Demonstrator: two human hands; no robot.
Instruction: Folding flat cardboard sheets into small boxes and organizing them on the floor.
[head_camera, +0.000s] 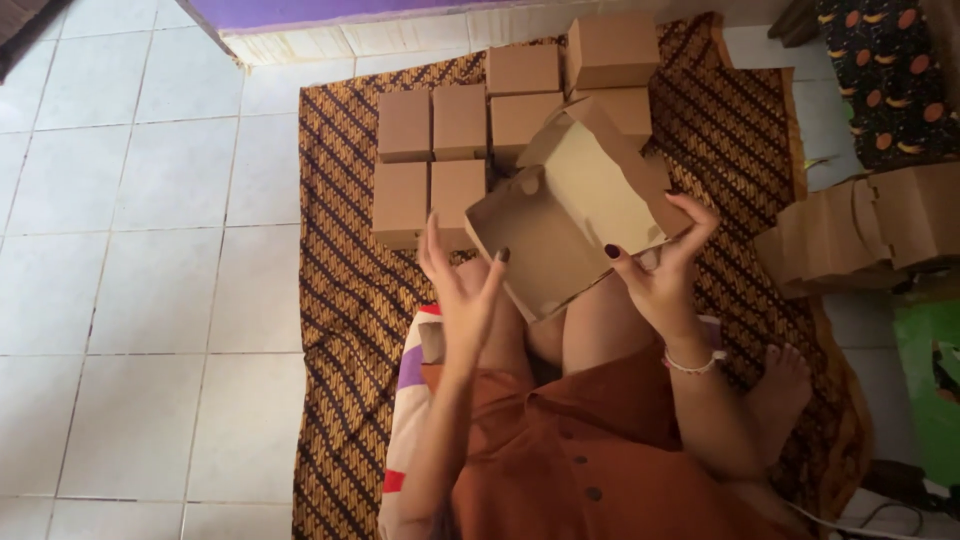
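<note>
From the head view, the right hand (660, 275) grips an open cardboard box (560, 225) at its 4 o'clock corner — thumb inside, fingers curled behind. The left hand (462, 290) is wide open, only its thumb tip touching the box at 8 o'clock. The box tilts above the lap. At 11 o'clock, closed boxes (460, 125) sit together on a brown patterned cloth (335, 300) — flat cardboard pieces (860, 225) lie at 3 o'clock.

Home: tiled floor (150, 250), batik mat (340, 300).

You've got a white tiled floor (150, 200) with a brown patterned mat (340, 300) on it. Closed cardboard boxes (460, 122) sit on that mat.
</note>
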